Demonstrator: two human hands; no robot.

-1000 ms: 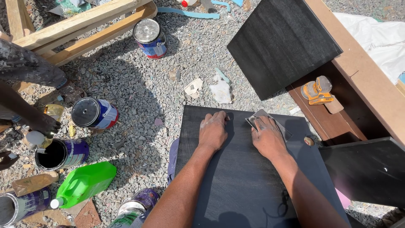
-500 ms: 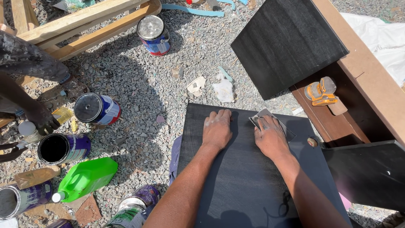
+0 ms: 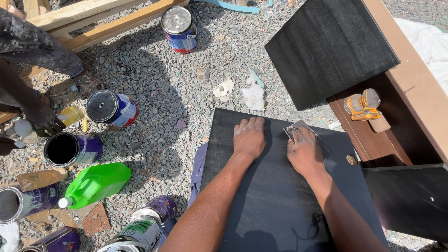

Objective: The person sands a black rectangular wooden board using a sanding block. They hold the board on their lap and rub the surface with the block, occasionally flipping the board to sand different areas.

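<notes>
A black painted board [image 3: 275,205] lies flat in front of me over the gravel. My left hand [image 3: 248,136] rests palm down on its far edge, fingers together, holding nothing. My right hand [image 3: 305,151] presses a grey sheet of sandpaper [image 3: 295,129] against the board near its far right corner. Both forearms stretch over the board from the bottom of the view.
Another black panel [image 3: 329,46] leans on a brown wooden cabinet [image 3: 410,88] with an orange sander [image 3: 361,105] inside. Several paint cans [image 3: 111,108] and a green jug [image 3: 95,184] lie on the gravel at left. Another person's dark-clad limb [image 3: 32,44] is at the upper left.
My right hand with the sandpaper has slid slightly along the board's far edge. The left hand has stayed pressed flat in place.
</notes>
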